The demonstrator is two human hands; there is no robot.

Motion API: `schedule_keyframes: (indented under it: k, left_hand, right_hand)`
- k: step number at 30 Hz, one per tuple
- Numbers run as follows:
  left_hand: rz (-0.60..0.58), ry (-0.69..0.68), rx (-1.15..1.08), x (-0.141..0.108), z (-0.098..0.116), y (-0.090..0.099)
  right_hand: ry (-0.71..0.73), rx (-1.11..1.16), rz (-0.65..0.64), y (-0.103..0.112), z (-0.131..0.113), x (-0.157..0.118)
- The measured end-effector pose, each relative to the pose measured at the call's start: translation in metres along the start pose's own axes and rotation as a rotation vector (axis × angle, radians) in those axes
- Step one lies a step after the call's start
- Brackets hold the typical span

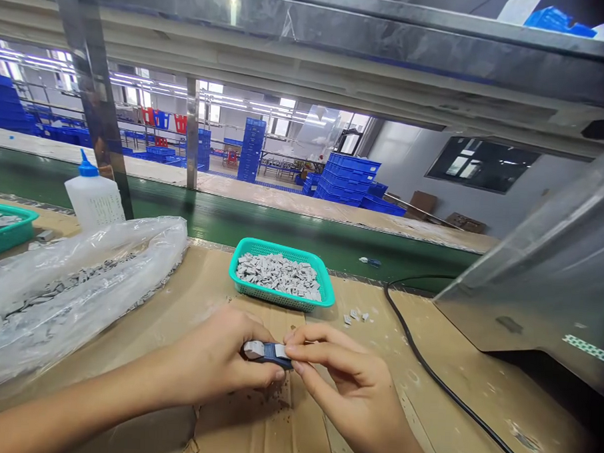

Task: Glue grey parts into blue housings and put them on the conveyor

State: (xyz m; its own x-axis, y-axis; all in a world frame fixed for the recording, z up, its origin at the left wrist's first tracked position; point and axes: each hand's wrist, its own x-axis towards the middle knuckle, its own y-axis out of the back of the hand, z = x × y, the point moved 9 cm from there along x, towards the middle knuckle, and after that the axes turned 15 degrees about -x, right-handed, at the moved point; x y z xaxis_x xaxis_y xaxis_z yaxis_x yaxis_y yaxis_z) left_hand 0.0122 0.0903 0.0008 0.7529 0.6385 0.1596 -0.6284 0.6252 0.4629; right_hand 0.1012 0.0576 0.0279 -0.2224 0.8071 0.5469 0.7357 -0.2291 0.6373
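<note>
"what are you working on, surface-wise?"

"brown cardboard, creased and specked. a green belt crosses beyond it, towards twelve o'clock."

"and around you?"

"at twelve, just past my hands, a green basket of grey chips. between nine and ten, a clear plastic bag with more grey bits inside; behind it, at ten, a white bottle with a blue cap. at two, a few loose chips; a black cable curves down from two past four."

"the room?"

"white walls, strip lights, and blue crates stacked at about one. farther back it's small and soft, so those red shapes at eleven may be stools."

"where's the piece, and which way does it point?"

"the dark blue piece is up between my hands. its long axis runs roughly nine to three, the three o'clock end dipping a touch towards me. light grey parts show on top, one at the nine o'clock end."

"your fingers?"

"my left hand clamps it, thumb on the near side. my right hand pinches the three o'clock end, fingertips close together."
</note>
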Motion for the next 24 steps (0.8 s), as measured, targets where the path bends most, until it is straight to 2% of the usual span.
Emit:
schedule_keyframes:
  k: [4, 10, 12, 15, 17, 19, 20, 22, 24]
  left_hand:
    - [-0.016, -0.011, -0.076, 0.000, 0.003, 0.000]
    - [-0.022, -0.019, -0.303, 0.003, 0.007, 0.003]
    - [-0.102, 0.059, -0.507, 0.002, 0.002, -0.003]
    - [-0.243, 0.251, -0.812, -0.004, -0.008, -0.018]
    - [-0.269, 0.330, -0.908, -0.007, -0.012, -0.020]
    - [-0.222, 0.343, -0.932, -0.005, -0.016, -0.009]
    - [-0.169, 0.324, -0.922, -0.001, -0.019, 0.003]
    - [-0.013, 0.256, -0.828, 0.012, -0.028, 0.037]
    - [0.154, 0.188, -0.611, 0.031, -0.041, 0.081]
  right_hand:
    - [0.065, -0.070, -0.041, -0.003, -0.008, -0.002]
    - [0.191, -0.213, 0.084, 0.002, -0.020, 0.000]
    - [0.208, -0.231, 0.090, 0.002, -0.025, 0.002]
    - [0.221, -0.223, 0.044, -0.001, -0.034, 0.006]
    - [0.198, -0.225, 0.032, 0.001, -0.037, 0.009]
    - [0.141, -0.241, 0.051, 0.007, -0.031, 0.011]
    - [0.098, -0.247, 0.063, 0.011, -0.023, 0.012]
    - [-0.013, -0.240, 0.083, 0.021, -0.001, 0.008]
    - [-0.130, -0.236, 0.081, 0.029, 0.028, -0.003]
